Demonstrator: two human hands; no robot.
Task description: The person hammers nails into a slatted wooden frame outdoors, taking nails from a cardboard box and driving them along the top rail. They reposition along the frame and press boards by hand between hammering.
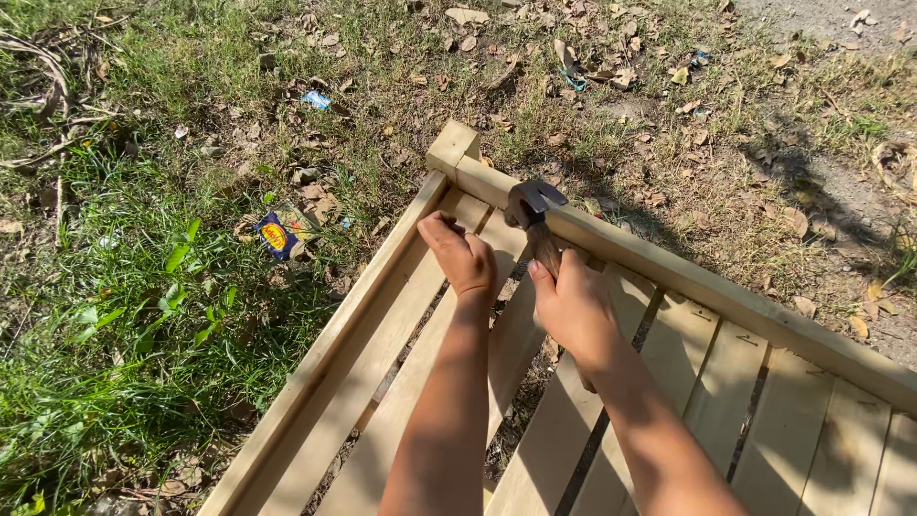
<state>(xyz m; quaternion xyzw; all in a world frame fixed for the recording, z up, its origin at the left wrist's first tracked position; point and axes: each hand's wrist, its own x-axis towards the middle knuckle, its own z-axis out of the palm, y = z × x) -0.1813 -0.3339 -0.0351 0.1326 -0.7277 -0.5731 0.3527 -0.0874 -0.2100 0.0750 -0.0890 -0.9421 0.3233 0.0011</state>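
The right hand [576, 308] is gripping a dark steel claw hammer [533, 212]; the left hand [462, 256], curled closed just beside it, is pressing on the pale slatted wooden frame [688, 287].

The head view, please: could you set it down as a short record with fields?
Setting: outdoors, grass with dry leaves
Work piece: pale wooden slatted frame lying on the ground
Right hand: grips a claw hammer, head raised near the frame's top rail
Left hand: closed, fingertips on a slat by the corner post
Litter: blue and yellow wrapper on the grass
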